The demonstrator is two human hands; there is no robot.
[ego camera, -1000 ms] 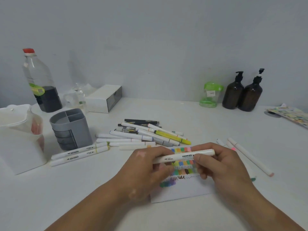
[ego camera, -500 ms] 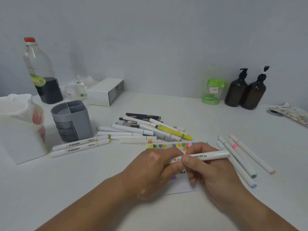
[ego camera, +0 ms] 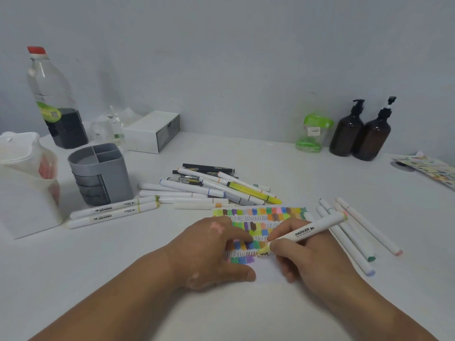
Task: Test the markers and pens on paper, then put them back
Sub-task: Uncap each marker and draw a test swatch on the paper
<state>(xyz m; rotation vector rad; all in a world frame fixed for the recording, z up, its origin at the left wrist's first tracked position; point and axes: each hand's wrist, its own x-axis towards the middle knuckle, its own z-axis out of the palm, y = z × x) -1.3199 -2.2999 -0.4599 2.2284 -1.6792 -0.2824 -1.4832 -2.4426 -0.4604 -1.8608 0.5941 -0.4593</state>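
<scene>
Paper (ego camera: 258,215) lies on the white table (ego camera: 295,173) right in front of the person, covered with rows of coloured swatches and scribbles. Its lower left part is hidden under the left hand (ego camera: 216,249). That hand rests on the sheet with fingers fairly straight and the thumb stretched along the near edge; whether anything sits under the palm cannot be seen. The right hand (ego camera: 312,257) grips a white marker (ego camera: 307,231) like a writing tool, its pale yellow tip down on the paper at the end of a scribbled row. The marker's far end points up and to the right.

Just right of the paper lie four white markers (ego camera: 357,232), side by side and partly covered by the held one. Behind the paper is a loose pile of pens and markers (ego camera: 221,188), overlapped so the count is hard to tell. Two more markers (ego camera: 110,212) lie in front of a grey desk organiser (ego camera: 98,173); none show in its top compartments. A white container (ego camera: 22,183) is cut off at the left edge, and a printed sheet (ego camera: 428,168) at the right edge. By the wall stand a bottle with a red cap (ego camera: 54,99), a white box (ego camera: 152,131), a blurry green container (ego camera: 312,134) and two brown pump bottles (ego camera: 359,134).
</scene>
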